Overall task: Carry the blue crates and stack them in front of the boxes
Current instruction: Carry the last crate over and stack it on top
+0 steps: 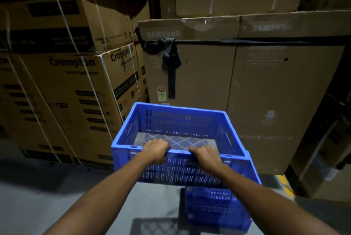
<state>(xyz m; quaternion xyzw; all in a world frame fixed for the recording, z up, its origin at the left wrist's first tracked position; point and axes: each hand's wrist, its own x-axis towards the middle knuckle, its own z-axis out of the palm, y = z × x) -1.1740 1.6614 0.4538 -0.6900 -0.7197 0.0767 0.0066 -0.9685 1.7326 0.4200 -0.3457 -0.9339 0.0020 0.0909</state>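
Crate [180, 139] at centre, held at its near rim by left hand [156, 151] and right hand [206, 156], above a second crate [214, 206] at 5 o'clock. Stacked boxes [62, 90] at 9 o'clock; tall boxes [247, 82] at 12 to 2 o'clock, behind both crates.

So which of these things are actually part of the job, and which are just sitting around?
Part of the job:
- held blue crate, gripped by left hand and right hand
- blue crate stack below
- Samsung boxes

Just there:
- Crompton boxes
- black strap
- floor
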